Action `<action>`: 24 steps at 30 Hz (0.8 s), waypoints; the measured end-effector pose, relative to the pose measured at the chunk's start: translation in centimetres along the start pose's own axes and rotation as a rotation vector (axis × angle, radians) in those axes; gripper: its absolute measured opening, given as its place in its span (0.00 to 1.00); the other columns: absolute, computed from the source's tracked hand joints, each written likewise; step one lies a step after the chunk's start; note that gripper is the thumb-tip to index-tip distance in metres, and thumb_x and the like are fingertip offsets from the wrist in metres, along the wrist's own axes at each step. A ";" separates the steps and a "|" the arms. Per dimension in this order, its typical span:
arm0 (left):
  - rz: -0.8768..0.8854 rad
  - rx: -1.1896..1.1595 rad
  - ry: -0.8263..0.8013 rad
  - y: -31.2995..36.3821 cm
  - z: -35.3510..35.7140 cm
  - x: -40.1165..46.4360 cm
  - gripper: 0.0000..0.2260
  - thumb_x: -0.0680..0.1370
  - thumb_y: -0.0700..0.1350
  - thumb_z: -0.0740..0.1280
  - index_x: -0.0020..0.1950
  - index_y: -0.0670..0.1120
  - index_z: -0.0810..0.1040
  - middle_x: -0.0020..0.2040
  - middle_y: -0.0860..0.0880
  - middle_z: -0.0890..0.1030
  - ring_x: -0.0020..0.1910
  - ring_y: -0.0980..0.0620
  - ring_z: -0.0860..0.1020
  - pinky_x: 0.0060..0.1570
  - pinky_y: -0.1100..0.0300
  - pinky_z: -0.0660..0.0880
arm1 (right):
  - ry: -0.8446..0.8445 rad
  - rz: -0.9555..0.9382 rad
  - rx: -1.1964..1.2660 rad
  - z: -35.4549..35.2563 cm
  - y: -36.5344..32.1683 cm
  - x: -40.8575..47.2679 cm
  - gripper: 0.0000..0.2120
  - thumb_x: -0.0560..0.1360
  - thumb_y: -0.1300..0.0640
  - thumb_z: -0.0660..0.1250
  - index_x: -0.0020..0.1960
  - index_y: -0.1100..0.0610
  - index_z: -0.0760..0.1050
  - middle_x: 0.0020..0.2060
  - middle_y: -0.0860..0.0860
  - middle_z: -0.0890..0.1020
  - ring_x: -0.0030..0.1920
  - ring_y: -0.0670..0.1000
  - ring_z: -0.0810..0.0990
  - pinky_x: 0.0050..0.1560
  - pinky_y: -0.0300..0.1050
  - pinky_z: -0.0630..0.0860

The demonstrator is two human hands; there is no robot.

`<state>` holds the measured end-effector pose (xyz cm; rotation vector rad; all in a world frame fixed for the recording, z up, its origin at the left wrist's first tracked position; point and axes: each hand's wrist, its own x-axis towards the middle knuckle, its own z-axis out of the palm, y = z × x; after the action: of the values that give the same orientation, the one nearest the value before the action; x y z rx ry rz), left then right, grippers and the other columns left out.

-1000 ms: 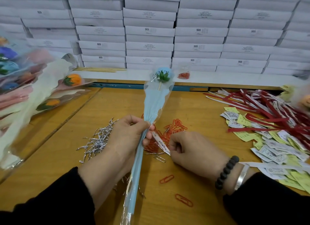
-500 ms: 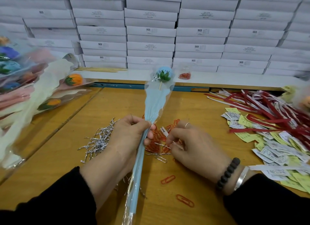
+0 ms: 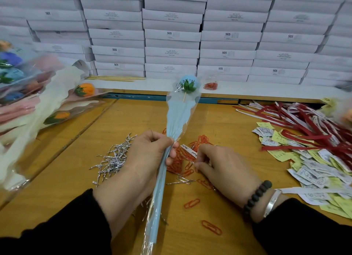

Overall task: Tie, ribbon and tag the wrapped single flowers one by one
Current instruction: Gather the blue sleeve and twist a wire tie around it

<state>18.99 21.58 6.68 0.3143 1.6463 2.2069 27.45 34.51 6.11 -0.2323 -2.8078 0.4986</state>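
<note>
Stacked white cardboard boxes (image 3: 171, 35) back the wooden surface (image 3: 66, 178). The left hand (image 3: 146, 159) grips the light-blue cellophane-wrapped single flower (image 3: 180, 114) at its neck, upright above the surface; the right hand (image 3: 222, 167) pinches a small white paper tag (image 3: 189, 151) over orange paper clips (image 3: 179, 159).

Rows of flat white cardboard boxes (image 3: 172, 37) stand stacked as a wall along the far edge of the wooden table (image 3: 76, 165), many printed "SGS". They rest on a white shelf (image 3: 247, 91), where a bundle of thin wooden sticks (image 3: 116, 78) lies at left and a small clear bag of orange paper clips (image 3: 210, 85) sits near the middle.
</note>
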 end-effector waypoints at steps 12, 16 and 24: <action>0.002 -0.003 -0.023 -0.5 0.3 -0.3 0.07 0.74 0.30 0.64 0.38 0.39 0.71 0.27 0.44 0.78 0.21 0.55 0.72 0.19 0.66 0.66 | 0.361 0.074 0.603 -0.3 0.4 0.8 0.09 0.72 0.63 0.68 0.38 0.49 0.75 0.32 0.44 0.77 0.31 0.37 0.72 0.33 0.28 0.68; 0.018 0.025 -0.057 -1.1 0.9 -0.8 0.06 0.74 0.31 0.65 0.38 0.38 0.71 0.25 0.44 0.75 0.20 0.53 0.69 0.20 0.66 0.67 | 0.287 0.066 0.850 0.3 -0.9 0.9 0.08 0.71 0.64 0.70 0.37 0.53 0.77 0.31 0.48 0.79 0.31 0.43 0.75 0.33 0.33 0.73; 0.019 0.062 -0.065 -1.5 1.3 -1.2 0.06 0.75 0.33 0.64 0.38 0.39 0.71 0.24 0.44 0.74 0.20 0.52 0.68 0.22 0.65 0.67 | 0.286 0.127 0.855 1.0 -1.3 1.0 0.09 0.69 0.65 0.70 0.33 0.55 0.76 0.32 0.57 0.81 0.34 0.52 0.78 0.39 0.50 0.78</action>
<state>20.80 22.64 5.69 0.4149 1.6855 2.1395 26.05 33.17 5.97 -0.2620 -2.0822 1.4825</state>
